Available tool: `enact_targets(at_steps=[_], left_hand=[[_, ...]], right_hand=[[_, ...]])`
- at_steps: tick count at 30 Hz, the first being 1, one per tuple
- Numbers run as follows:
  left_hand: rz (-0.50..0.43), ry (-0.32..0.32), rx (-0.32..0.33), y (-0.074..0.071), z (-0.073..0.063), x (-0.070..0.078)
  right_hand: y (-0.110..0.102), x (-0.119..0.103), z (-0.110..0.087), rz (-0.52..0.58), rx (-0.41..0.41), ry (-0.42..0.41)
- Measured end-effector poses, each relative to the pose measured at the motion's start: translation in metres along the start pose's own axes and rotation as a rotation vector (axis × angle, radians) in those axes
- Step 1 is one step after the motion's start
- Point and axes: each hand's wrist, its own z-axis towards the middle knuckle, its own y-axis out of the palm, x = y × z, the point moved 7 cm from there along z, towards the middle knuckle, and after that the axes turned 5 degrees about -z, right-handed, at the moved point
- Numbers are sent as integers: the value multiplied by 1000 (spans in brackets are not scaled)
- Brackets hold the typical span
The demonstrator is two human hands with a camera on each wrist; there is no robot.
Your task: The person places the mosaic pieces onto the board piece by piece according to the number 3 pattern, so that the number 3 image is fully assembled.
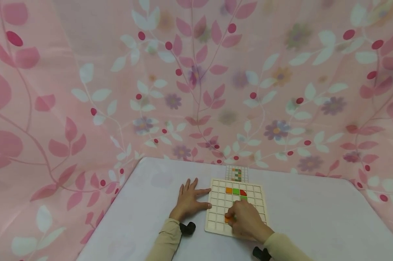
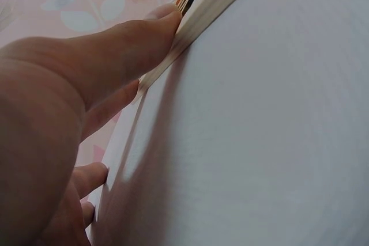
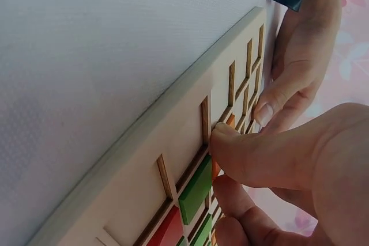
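Note:
A pale wooden grid board [image 1: 217, 203] lies on the table, with orange, green and red tiles in its cells. My left hand [image 1: 188, 200] has its fingers spread, thumb and index touching the board's left edge; in the left wrist view the thumb [image 2: 130, 50] rests against that edge. Over the lower part of the board, my right hand [image 1: 246, 218] has thumb and fingertips drawn together. In the right wrist view they pinch an orange tile [image 3: 216, 168], mostly hidden, beside a green tile [image 3: 196, 189] and a red tile [image 3: 166, 229].
Just behind the board lies a pattern card [image 1: 230, 174] with a grid of coloured squares. A white cloth covers the table [image 1: 313, 217]. Pink floral fabric [image 1: 196, 90] hangs behind and at the sides. Both wrists carry black devices [image 1: 188, 228].

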Motion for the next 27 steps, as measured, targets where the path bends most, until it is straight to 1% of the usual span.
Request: enact_targets(at_steps=[9,14,21,27], left_hand=[[-11,-2,-9,-1,0,0],[-9,1,-3,-3,1,0],[-18,-4,-9,0,0,1],[-11,0,0,-2,0,4]], right_hand=[[-2,-3,-2,-6,-5,-52],[-4,-5,1,-34,20,-90],[-5,-3,-3,-16,-7,-62],[-5,-1,-5,-16,2,-70]])
